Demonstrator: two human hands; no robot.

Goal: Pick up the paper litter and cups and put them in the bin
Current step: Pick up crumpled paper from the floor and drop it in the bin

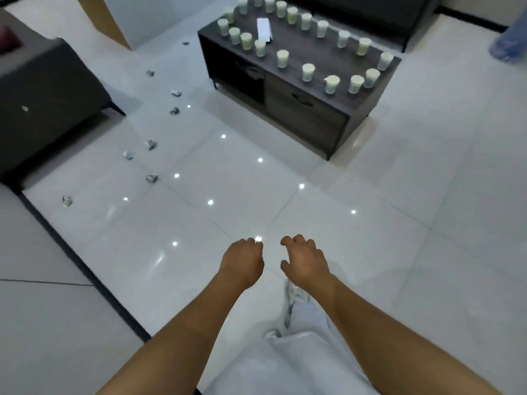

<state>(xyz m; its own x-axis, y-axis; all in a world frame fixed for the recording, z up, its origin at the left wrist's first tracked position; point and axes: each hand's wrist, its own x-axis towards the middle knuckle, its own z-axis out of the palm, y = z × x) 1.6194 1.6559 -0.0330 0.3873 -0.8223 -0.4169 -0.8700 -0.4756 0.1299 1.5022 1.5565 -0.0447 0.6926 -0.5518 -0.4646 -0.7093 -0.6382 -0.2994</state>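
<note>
Left hand (242, 259), right hand (303, 260): loosely curled, holding nothing.
Cups (308, 72): crowded along worktop (313, 57) edges; easily toppled.
Bin: unseen.

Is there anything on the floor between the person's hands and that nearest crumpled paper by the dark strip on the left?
Nothing visible does. Both the left hand and the right hand are held out with nothing in them, and only bare glossy floor lies between them and the nearest crumpled paper. No bin shows in this view.
</note>
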